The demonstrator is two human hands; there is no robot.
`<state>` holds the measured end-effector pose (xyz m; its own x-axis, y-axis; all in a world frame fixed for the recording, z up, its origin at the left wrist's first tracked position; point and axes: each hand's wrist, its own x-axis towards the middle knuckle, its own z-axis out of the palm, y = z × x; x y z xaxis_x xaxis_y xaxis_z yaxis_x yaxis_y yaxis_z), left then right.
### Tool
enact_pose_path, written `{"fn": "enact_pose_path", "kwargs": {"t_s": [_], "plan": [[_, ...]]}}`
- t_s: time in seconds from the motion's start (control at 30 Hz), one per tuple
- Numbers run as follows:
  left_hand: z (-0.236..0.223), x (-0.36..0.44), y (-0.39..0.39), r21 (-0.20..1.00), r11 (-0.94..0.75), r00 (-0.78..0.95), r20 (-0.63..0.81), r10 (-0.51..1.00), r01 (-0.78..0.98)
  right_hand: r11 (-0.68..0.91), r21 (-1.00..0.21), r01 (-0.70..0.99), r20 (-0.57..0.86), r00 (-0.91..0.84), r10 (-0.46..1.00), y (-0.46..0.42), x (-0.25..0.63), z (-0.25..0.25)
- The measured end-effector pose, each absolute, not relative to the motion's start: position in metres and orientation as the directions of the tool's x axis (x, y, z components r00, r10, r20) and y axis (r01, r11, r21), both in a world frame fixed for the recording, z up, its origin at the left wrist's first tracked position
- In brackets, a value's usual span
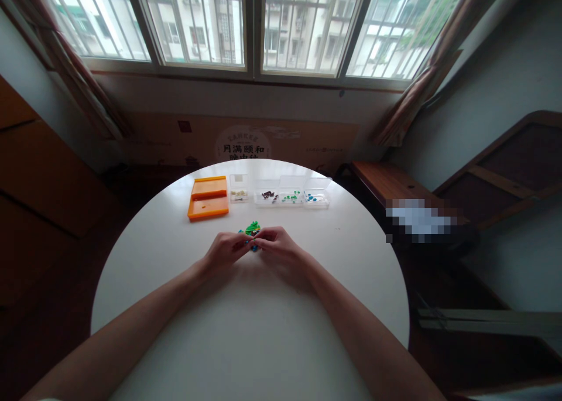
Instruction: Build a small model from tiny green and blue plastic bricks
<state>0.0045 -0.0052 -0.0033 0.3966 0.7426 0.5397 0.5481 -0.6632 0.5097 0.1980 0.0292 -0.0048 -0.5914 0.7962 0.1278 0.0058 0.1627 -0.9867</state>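
Observation:
In the middle of the white table, a small green, blue and dark model (253,229), apparently of tiny toy bricks, is between my hands. My left hand (225,250) pinches it from the left with closed fingers. From the right, my right hand (281,246) closes thumb and fingertips at the same spot. The fingertips of both hands meet and hide the model's near part. Whether a separate tiny piece sits between them, I cannot make out.
Beyond my hands stand an orange tray (208,208), a small clear box (239,181) with pale pieces, and clear boxes (290,202) with dark, green and blue pieces. The round white table (175,342) ends before the window wall. A wooden bench (389,181) is at right.

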Motion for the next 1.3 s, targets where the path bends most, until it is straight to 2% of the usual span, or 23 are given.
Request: {"fn": "enact_pose_path", "kwargs": {"t_s": [1.3], "plan": [[-0.0043, 0.004, -0.0046, 0.508, -0.664, 0.399, 0.538, 0.742, 0.55, 0.182, -0.983, 0.009, 0.142, -0.592, 0.794, 0.0295, 0.1987, -0.0074]]}}
